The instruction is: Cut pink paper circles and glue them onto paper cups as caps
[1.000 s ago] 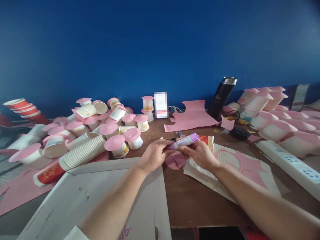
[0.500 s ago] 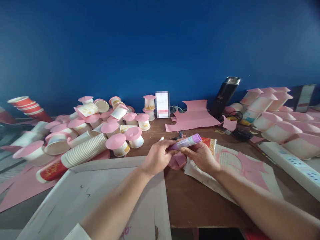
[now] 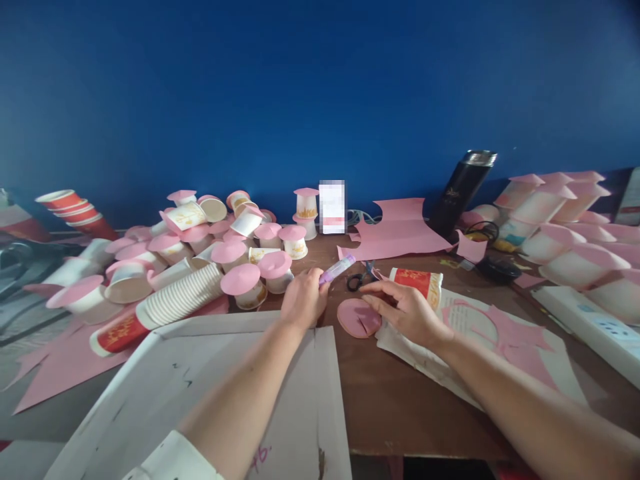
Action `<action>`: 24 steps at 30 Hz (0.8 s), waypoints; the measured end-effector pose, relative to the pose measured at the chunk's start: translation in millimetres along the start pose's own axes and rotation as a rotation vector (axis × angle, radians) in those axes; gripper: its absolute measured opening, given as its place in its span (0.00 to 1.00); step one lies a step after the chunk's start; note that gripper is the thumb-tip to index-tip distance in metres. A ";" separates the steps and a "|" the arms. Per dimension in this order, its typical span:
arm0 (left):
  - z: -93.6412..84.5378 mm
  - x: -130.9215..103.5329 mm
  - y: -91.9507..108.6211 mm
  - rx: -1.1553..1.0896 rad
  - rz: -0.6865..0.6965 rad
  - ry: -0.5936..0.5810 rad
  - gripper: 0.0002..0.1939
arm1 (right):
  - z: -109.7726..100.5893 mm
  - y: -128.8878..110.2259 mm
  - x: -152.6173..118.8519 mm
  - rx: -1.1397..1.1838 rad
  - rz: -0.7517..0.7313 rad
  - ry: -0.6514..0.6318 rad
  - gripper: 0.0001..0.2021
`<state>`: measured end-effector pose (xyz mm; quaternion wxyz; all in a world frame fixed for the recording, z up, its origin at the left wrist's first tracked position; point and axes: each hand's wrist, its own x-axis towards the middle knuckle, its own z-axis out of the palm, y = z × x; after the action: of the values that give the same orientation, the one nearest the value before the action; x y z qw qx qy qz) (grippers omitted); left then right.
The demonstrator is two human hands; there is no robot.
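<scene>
My left hand (image 3: 304,298) is closed around a purple glue stick (image 3: 337,269), which points up and to the right. Just right of it, my right hand (image 3: 406,308) hovers with its fingers apart and nothing between them, close to a pink paper disc (image 3: 358,318) with a slit. That disc lies on the brown table. Behind the disc are dark scissors (image 3: 356,281). A red and white paper cup (image 3: 416,283) lies on its side behind my right hand.
Cups with pink paper tops (image 3: 240,280) crowd the left, beside a long cup stack (image 3: 180,297). A white box lid (image 3: 225,393) fills the front left. At the right stand a black bottle (image 3: 461,190), more cups and a white power strip (image 3: 590,327).
My hands have moved apart. The glue stick has gone left and away in my left hand, and my right hand has let go of it. The disc and scissors are more exposed.
</scene>
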<state>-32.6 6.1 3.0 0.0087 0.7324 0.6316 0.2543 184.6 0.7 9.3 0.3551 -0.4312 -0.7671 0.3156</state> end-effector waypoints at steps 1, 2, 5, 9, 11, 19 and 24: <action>1.0 -0.3 -0.6 0.020 -0.002 0.002 0.06 | -0.2 -1.0 -0.7 -0.017 -0.019 -0.006 0.11; 1.3 -0.8 -0.6 0.043 0.002 0.026 0.08 | -0.1 -1.7 -1.2 -0.030 -0.036 -0.012 0.11; -4.2 -3.1 3.3 0.121 0.067 0.181 0.16 | 1.1 -2.3 -1.3 -0.057 -0.059 -0.010 0.10; -20.7 -8.3 17.1 0.086 0.277 0.076 0.08 | -1.1 0.4 1.0 -0.120 -0.028 0.057 0.11; -27.2 -11.7 24.7 0.057 0.393 -0.113 0.06 | -4.2 2.6 2.2 -0.212 -0.007 0.077 0.11; -26.6 -19.9 30.6 0.010 0.379 -0.269 0.13 | -9.9 4.4 0.4 -0.718 0.080 -0.037 0.16; -22.3 -20.8 28.2 -0.009 0.362 -0.233 0.13 | -5.9 -3.7 -4.2 -0.773 -0.008 -0.009 0.21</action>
<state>-16.7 -25.8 24.3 0.0389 0.8584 0.4832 0.1679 189.3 -3.5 14.3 0.1642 -0.5287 -0.8328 0.0038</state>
